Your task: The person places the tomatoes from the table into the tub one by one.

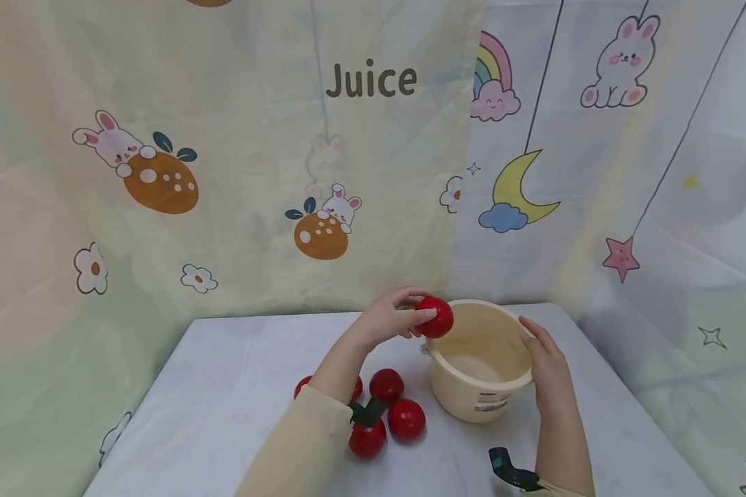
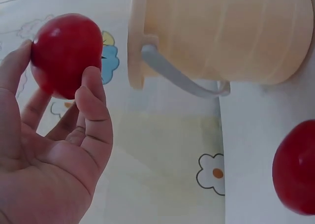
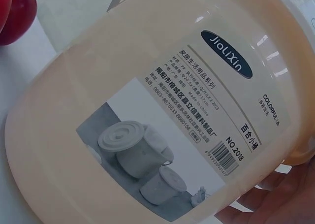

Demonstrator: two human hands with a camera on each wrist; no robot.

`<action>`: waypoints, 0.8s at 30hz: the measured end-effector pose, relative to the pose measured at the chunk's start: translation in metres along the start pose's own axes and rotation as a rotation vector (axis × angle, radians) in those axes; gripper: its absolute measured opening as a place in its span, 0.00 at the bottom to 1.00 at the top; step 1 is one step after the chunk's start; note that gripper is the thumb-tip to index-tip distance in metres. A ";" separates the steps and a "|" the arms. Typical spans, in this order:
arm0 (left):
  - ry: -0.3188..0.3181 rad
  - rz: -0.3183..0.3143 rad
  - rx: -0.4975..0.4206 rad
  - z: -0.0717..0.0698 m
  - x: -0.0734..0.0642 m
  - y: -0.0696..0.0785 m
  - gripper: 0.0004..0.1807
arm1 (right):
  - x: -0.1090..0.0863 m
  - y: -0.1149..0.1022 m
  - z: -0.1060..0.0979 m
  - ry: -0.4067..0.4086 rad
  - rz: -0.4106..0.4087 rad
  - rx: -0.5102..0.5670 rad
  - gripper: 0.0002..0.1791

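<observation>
My left hand (image 1: 398, 317) pinches a glossy red apple-like fruit (image 1: 435, 317) between thumb and fingertips, at the left rim of a beige plastic bucket (image 1: 472, 400). In the left wrist view, the held fruit (image 2: 66, 56) shows no stem, and the bucket's grey handle (image 2: 182, 79) hangs down its side. My right hand (image 1: 547, 366) holds the bucket by its right side, close to the rim. Part of that hand is hidden behind the bucket wall in the right wrist view, where a printed label (image 3: 182, 130) faces the camera. The bucket's visible inside is bare.
Several more red fruits (image 1: 406, 420) lie on the white-covered table (image 1: 224, 386), left of the bucket and partly hidden by the left forearm. A printed cloth (image 1: 249, 207) hangs right behind the table. A black wrist-camera mount (image 1: 511, 471) sits on the right wrist.
</observation>
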State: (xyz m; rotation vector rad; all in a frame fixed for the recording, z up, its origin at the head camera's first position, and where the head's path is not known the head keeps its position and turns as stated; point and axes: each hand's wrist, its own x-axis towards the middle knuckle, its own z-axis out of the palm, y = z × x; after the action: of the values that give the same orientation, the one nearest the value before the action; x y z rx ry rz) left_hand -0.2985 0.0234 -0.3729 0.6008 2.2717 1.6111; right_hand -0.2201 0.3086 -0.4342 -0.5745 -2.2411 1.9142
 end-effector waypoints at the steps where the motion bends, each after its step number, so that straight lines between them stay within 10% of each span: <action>1: -0.007 0.003 0.008 0.003 0.001 0.002 0.28 | 0.000 0.000 0.000 0.000 0.002 0.003 0.29; 24: -0.210 0.023 0.327 0.068 0.028 0.031 0.22 | -0.001 0.000 0.002 0.027 -0.006 0.003 0.30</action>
State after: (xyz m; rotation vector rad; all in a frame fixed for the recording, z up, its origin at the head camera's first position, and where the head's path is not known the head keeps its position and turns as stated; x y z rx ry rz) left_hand -0.2866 0.1022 -0.3661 0.8327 2.3879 1.1289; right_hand -0.2198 0.3065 -0.4348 -0.5891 -2.2207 1.8946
